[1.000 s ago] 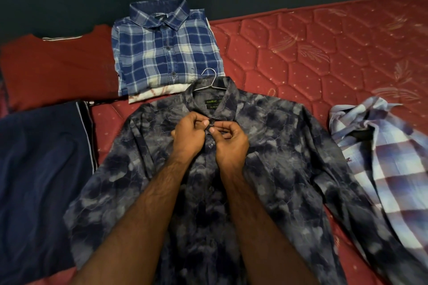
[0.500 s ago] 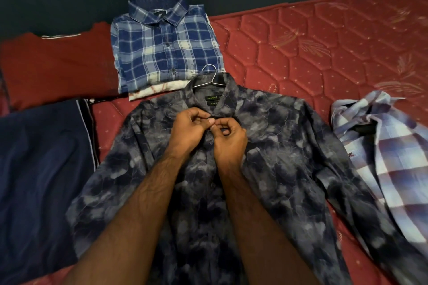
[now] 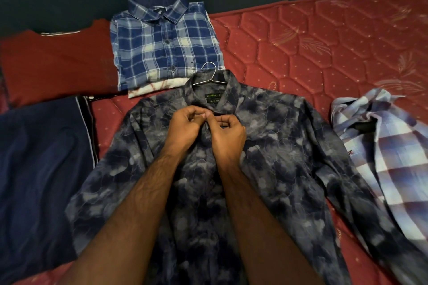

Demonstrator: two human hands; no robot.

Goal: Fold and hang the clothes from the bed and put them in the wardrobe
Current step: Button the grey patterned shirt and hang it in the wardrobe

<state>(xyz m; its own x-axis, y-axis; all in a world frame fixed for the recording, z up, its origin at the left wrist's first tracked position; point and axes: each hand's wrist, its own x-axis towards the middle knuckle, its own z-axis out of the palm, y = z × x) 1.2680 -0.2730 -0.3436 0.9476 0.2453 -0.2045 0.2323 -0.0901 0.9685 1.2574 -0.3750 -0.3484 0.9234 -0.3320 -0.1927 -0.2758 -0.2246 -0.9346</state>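
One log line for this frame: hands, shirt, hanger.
left hand: pinches placket | right hand: pinches placket | grey patterned shirt: flat on mattress | hanger: in collar

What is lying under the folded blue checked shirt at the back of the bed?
Under the folded blue checked shirt a white cloth with reddish marks sticks out at the front edge. Only that strip shows; the rest is covered, so I cannot tell what garment it is.
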